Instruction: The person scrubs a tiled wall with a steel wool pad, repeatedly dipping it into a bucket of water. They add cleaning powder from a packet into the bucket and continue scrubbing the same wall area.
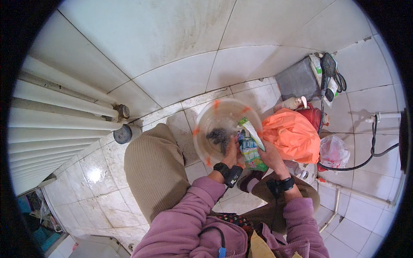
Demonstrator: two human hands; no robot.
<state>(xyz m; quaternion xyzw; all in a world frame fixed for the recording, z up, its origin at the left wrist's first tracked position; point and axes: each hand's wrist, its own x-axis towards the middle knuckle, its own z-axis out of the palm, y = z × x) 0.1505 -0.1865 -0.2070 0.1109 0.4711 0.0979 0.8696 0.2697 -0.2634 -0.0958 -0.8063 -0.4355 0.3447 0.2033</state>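
Observation:
Between my hands is a green and white plastic packet point(251, 151) with some blue print, its upper end tilted over the basin's right rim. My right hand point(272, 156) grips its right side, thumb laid along the front. On its other side my left hand point(232, 154) presses in with curled fingers, partly hidden by the packet. Below stands a round translucent basin point(198, 148) with orange patches around its rim. It holds cloudy water and a dark, soft-looking clump point(218, 136) whose kind I cannot make out.
An orange plastic bag point(292, 135) lies right of the basin, beside a pump bottle point(293, 103), a red container point(310, 115) and a clear bag point(334, 151). A black shower head point(328, 64) with its hose hangs behind. A white radiator point(64, 116) lines the left wall.

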